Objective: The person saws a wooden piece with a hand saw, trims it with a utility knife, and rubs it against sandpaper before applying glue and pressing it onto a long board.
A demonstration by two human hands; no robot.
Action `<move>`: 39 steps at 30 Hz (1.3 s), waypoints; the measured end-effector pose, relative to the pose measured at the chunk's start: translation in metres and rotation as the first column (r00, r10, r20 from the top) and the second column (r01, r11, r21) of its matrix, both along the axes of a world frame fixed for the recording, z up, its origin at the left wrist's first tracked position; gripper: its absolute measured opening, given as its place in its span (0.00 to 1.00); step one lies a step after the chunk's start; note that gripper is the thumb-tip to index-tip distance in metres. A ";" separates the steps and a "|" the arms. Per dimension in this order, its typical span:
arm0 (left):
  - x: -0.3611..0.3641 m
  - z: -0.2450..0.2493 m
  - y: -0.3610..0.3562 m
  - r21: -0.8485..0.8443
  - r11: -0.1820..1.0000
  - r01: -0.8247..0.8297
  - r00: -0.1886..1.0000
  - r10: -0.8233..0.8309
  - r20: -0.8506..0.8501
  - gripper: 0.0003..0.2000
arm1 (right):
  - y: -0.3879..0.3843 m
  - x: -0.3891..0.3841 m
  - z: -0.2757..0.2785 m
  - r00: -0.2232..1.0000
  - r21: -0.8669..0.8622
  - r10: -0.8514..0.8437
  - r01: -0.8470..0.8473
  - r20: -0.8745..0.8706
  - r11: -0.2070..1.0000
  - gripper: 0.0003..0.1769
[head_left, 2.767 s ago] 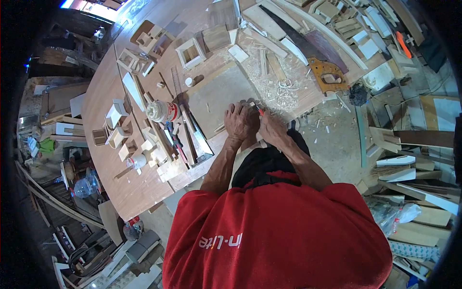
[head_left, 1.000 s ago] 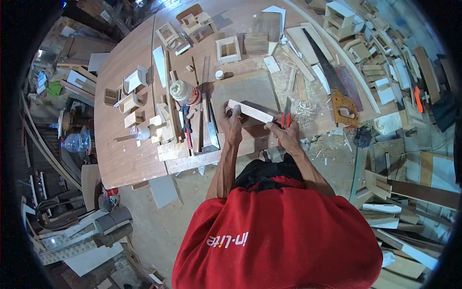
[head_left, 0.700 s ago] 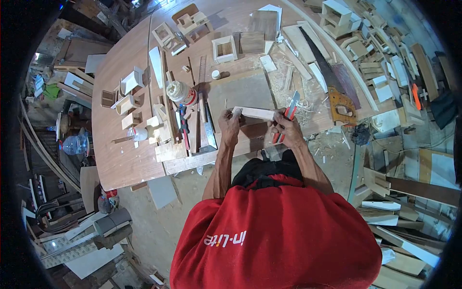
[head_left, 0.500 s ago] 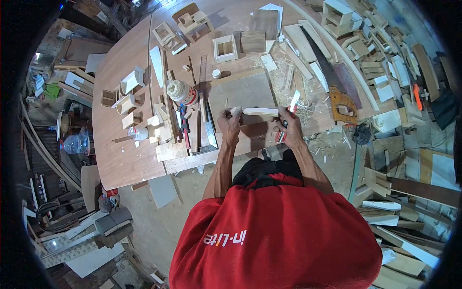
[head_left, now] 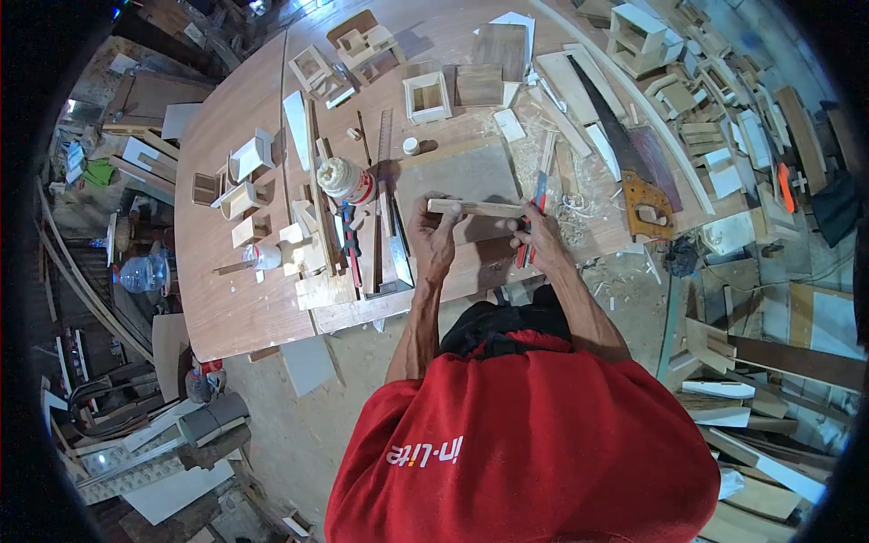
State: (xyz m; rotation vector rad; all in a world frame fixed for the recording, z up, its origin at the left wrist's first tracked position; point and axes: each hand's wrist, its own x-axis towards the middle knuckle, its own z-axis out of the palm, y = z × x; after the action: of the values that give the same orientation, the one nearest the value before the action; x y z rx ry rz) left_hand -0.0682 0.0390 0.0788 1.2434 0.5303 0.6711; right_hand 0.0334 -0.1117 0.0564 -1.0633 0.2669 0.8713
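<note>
A short, pale wood strip [head_left: 480, 208] spans my two hands above the near part of the table. My left hand [head_left: 433, 237] is closed on its left end, thumb in front. At the strip's right end is my right hand [head_left: 545, 242], wrapped round a red utility knife [head_left: 541, 192] whose blade points up and away from me. Those fingers also appear to steady the strip. Under the strip lies a flat grey board [head_left: 457, 174] on the table. Wood shavings [head_left: 572, 206] lie just right of the knife.
A handsaw [head_left: 625, 154] lies at the right of the table [head_left: 244, 312]. Left of my hands stand a glue jar [head_left: 347, 181], a metal square [head_left: 399, 258] and wood offcuts. Small wooden box frames [head_left: 425, 97] sit farther back. Wood scraps pile up on the right.
The wood strip has turned, its broad wooden face now toward me instead of a white one. The knife has swung more upright, and my left hand has rolled its grip slightly.
</note>
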 end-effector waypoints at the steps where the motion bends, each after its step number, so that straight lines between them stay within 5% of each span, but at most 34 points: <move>1: -0.003 0.003 0.002 0.092 0.995 0.036 0.999 -0.033 -0.033 0.12 | 0.003 0.002 0.000 0.996 -0.081 0.051 -0.045 0.070 0.996 0.19; 4: -0.007 0.010 -0.001 0.336 0.942 -0.008 0.997 0.033 -0.069 0.11 | 0.013 0.010 0.004 0.932 -0.296 0.290 -0.220 0.219 0.930 0.20; 7: -0.012 0.020 0.002 0.407 0.914 0.001 0.984 0.072 -0.164 0.11 | 0.026 0.010 0.011 0.902 -0.327 0.349 -0.259 0.254 0.909 0.21; 14: -0.024 0.011 0.013 0.319 0.943 -0.093 0.983 0.138 -0.119 0.11 | 0.038 0.023 -0.009 0.837 -0.272 0.439 -0.362 0.327 0.892 0.22; 16: -0.025 0.016 0.015 0.318 0.939 -0.135 0.981 0.171 -0.088 0.11 | 0.046 0.027 -0.009 0.721 -0.558 0.556 -0.282 0.414 0.781 0.19; 17: -0.025 0.018 0.015 0.315 0.933 -0.171 0.978 0.199 -0.059 0.11 | 0.050 0.027 -0.010 0.721 -0.559 0.552 -0.275 0.418 0.782 0.19; 19: -0.027 0.015 0.026 0.329 0.924 -0.197 0.970 0.233 -0.072 0.13 | 0.057 0.026 -0.002 0.389 -0.704 0.622 0.108 0.679 0.701 0.15; 21: -0.026 0.024 0.026 0.300 0.921 -0.248 0.963 0.268 -0.024 0.14 | 0.056 0.029 -0.002 0.345 -0.697 0.638 0.071 0.688 0.714 0.19; 23: -0.025 0.016 0.031 0.261 0.919 -0.294 0.949 0.314 -0.038 0.14 | 0.063 0.031 -0.030 0.046 -0.816 0.816 0.085 0.577 0.572 0.22; 24: -0.025 0.008 0.035 0.220 0.929 -0.297 0.953 0.304 0.002 0.13 | 0.064 0.025 -0.018 0.203 -0.810 0.787 0.066 0.583 0.583 0.22; 27: -0.015 0.017 0.031 0.103 0.941 -0.323 0.943 0.329 -0.045 0.10 | 0.059 0.026 0.005 0.126 -0.866 0.858 0.113 0.499 0.487 0.24; 29: -0.008 0.015 0.026 0.024 0.949 -0.316 0.947 0.316 -0.053 0.10 | 0.050 0.036 0.008 0.201 -0.831 0.806 0.135 0.556 0.540 0.22; 31: -0.001 0.012 0.019 -0.047 0.947 -0.318 0.948 0.316 -0.044 0.09 | 0.037 0.057 -0.008 0.526 -0.692 0.588 0.002 0.615 0.722 0.22; 32: 0.006 0.012 0.013 -0.070 0.948 -0.312 0.950 0.311 -0.024 0.09 | 0.027 0.065 -0.019 0.785 -0.392 0.329 -0.121 0.525 0.912 0.22; 33: 0.014 0.012 0.009 -0.093 0.949 -0.300 0.953 0.302 0.000 0.09 | 0.018 0.059 0.011 0.950 -0.241 0.217 -0.161 0.227 0.957 0.26; 35: 0.024 0.007 0.004 -0.106 0.959 -0.262 0.965 0.263 -0.004 0.09 | -0.001 0.057 0.024 0.931 -0.020 0.209 -0.213 0.300 0.977 0.24; 39: 0.051 0.014 -0.020 -0.159 0.952 -0.260 0.965 0.262 -0.008 0.09 | -0.016 0.049 0.017 0.842 -0.045 0.179 -0.182 0.508 0.982 0.17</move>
State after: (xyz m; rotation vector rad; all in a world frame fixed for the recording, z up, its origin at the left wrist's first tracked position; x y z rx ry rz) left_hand -0.0170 0.0190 0.0932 1.0268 0.7323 0.8415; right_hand 0.0820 -0.1279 0.0733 -1.2884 -0.2899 0.7214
